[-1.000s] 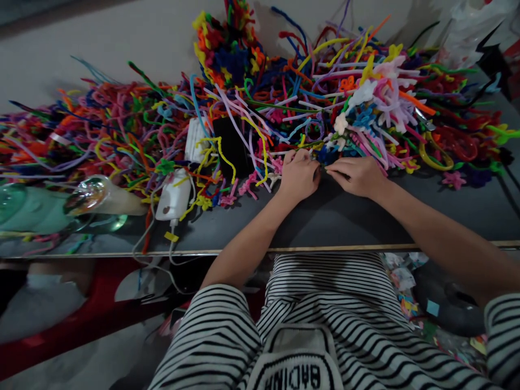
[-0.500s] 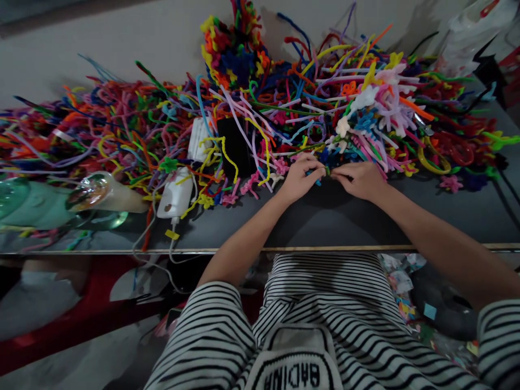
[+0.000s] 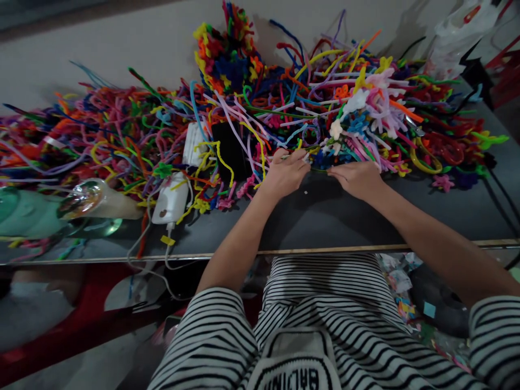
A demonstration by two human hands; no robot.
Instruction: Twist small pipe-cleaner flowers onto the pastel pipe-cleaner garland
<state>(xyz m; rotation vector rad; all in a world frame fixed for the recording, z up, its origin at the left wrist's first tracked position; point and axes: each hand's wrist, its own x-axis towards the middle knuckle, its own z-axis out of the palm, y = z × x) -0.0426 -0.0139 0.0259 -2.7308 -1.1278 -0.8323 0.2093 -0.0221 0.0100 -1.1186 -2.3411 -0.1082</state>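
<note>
Both of my hands are over the dark table, at the front of a heap of coloured pipe cleaners. My left hand (image 3: 286,172) is closed, its fingers bent at one end of a thin green pipe cleaner (image 3: 319,171). At the other end, my right hand (image 3: 357,180) pinches the strand between thumb and fingers. The strand's ends are hidden by my fingers. Just behind the hands lies a bunch of fuzzy flowers, with a cream flower (image 3: 335,130) and a white one (image 3: 357,101) among them. A tiny white scrap (image 3: 306,192) lies on the table near my left hand.
A tangled pipe-cleaner heap (image 3: 117,124) runs along the wall. Leftward are a black phone-like slab (image 3: 229,151), a white power bank (image 3: 170,197) with its cable, a clear cup (image 3: 101,200) on its side, and a green bottle-like container (image 3: 30,211). Yellow-handled scissors (image 3: 424,158) lie at right.
My hands have moved apart, the left one shifting leftward and turning more palm-down. A green strand now shows between them. A small white scrap now shows on the table. The whole view has shifted slightly.
</note>
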